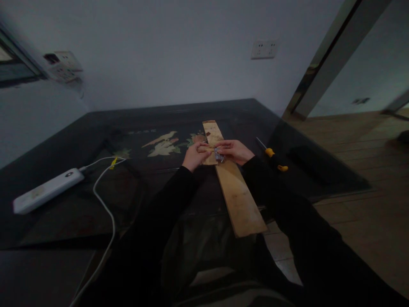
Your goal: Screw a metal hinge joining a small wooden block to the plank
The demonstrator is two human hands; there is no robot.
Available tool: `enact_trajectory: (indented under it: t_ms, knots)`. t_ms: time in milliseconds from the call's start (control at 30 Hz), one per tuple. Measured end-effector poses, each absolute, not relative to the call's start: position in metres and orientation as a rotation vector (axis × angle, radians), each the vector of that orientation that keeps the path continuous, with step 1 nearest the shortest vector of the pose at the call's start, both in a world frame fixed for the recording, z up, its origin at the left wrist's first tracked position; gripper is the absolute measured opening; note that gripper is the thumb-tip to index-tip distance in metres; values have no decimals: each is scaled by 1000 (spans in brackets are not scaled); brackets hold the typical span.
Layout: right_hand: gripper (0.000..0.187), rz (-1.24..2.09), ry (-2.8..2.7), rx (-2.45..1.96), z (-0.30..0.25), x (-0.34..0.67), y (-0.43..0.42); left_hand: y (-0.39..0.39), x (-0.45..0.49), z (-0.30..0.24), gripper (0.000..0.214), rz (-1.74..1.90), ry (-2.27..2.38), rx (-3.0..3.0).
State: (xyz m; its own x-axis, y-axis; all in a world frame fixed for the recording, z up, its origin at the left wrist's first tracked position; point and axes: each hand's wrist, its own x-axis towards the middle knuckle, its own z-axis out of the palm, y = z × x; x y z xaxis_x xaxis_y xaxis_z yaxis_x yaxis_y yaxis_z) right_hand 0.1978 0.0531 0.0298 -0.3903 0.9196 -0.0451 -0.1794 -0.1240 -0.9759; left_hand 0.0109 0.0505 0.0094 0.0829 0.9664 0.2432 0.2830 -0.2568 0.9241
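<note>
A long wooden plank lies on the dark table, running from the middle toward me and overhanging the near edge. My left hand rests at the plank's left edge with its fingers curled and pinched together. My right hand lies on the plank's right side, fingers bent toward a small metal piece that looks like a hinge, sitting on the wood between both hands. Both hands touch that metal piece. Both arms are in black sleeves.
A screwdriver with a yellow and black handle lies right of the plank. A white power strip with its white cable sits at the left. A wall socket is on the back wall. Wooden floor lies beyond the table's right edge.
</note>
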Motion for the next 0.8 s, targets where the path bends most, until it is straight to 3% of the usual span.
enact_trajectory:
  t_ms: [800]
  knots:
    - [21, 1596, -1231, -1043, 38, 203, 52, 52, 5, 16, 22, 1422, 1306, 1773]
